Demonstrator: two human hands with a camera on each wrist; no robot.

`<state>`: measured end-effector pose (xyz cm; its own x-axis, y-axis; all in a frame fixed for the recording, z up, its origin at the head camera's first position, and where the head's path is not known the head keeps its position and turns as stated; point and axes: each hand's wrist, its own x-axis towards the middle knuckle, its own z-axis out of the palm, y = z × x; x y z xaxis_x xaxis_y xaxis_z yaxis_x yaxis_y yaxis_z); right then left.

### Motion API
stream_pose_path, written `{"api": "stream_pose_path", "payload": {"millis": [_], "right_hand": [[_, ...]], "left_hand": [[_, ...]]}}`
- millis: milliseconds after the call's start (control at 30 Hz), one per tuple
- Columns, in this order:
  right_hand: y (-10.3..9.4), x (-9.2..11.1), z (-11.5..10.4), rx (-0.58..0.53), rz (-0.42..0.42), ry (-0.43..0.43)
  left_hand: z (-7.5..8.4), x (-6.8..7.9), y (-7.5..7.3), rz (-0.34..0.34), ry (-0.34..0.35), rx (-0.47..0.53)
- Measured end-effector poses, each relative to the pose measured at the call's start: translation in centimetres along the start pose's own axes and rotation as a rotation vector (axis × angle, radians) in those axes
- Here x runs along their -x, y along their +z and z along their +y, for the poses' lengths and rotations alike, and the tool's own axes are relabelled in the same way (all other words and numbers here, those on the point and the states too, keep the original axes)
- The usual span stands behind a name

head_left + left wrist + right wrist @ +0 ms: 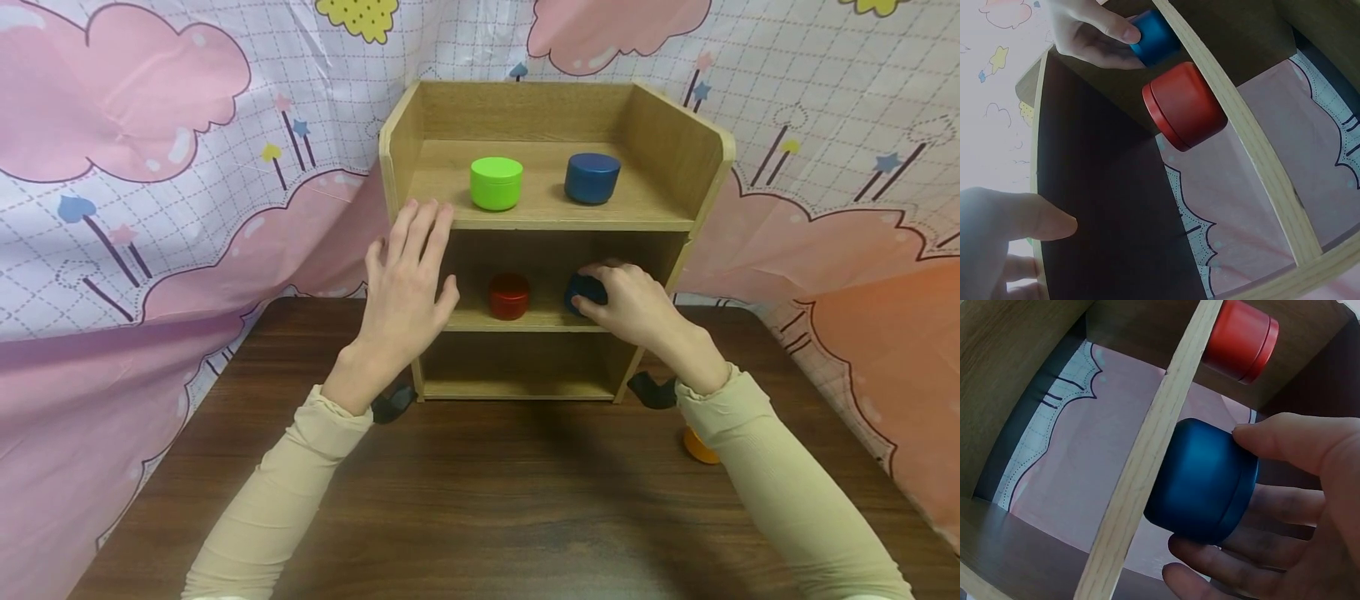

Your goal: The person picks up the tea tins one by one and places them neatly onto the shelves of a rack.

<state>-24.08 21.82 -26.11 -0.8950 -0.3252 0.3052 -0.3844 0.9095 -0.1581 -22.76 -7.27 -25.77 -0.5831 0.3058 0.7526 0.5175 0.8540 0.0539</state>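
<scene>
Left hand (405,287) straight-fingered; right hand (637,304) grips lower blue tin (1204,478), three o'clock from red tin (508,298), likely positioning; steadiness needed next.

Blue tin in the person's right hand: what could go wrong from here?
The blue tin is close to the front edge of the middle shelf, so it might drop if the right hand loses its grip. Moved sideways, it could bump the red tin beside it. The right sleeve might brush the orange object that it partly hides in the head view.
</scene>
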Motion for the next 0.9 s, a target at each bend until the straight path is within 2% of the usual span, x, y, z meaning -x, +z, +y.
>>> {"api": "stream_pose_path", "payload": {"millis": [367,733,900], "right_hand": [[0.0,0.4,-0.1,0.005,0.035,0.006],[-1.1,2.3,-1.0,0.038,0.131,-0.061],[-1.5,3.3,-0.9,0.041,0.172,-0.069]], "left_hand": [[0.1,0.0,-0.1,-0.003,-0.003,-0.005],[0.5,0.7,-0.4,-0.016,0.005,-0.038],[1.1,1.7,-0.5,0.034,0.053,-0.012]]}}
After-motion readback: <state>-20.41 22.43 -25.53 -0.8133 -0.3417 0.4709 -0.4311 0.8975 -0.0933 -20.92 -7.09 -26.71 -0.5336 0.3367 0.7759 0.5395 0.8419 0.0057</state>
